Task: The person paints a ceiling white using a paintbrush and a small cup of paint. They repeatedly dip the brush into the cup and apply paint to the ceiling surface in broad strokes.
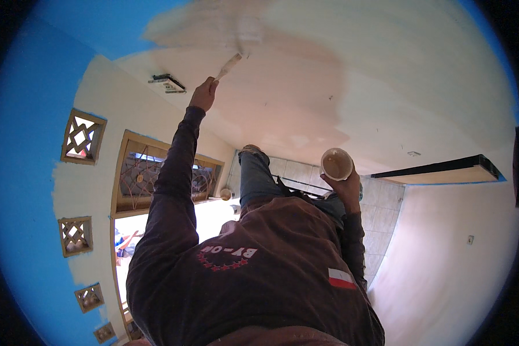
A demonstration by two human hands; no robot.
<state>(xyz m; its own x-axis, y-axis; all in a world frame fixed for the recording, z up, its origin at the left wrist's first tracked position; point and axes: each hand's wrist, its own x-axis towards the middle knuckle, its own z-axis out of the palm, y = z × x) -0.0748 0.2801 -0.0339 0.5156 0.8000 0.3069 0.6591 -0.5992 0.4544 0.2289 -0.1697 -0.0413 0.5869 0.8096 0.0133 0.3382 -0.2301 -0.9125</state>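
Note:
My left hand (203, 94) is raised toward the wall in front, its fingers closed round the handle of a paintbrush (229, 66). The pale bristle end reaches the wall (294, 86) or very near it; I cannot tell whether it touches. A darker, damp-looking beige patch spreads there over paler paint, and blue shows at the upper left. Lower and to the right, my right hand (347, 189) grips a round, pale tub (337, 164) from below. The tub's mouth faces me, and its inside is coated whitish.
An electrical box (168, 84) juts from the left wall. Past it are a wooden-framed grille window (155, 176), a bright doorway and lattice vent blocks (83, 137). A black-edged shelf (438, 169) projects at right. Dark bars (300, 189) lie by my legs above tiles (380, 222).

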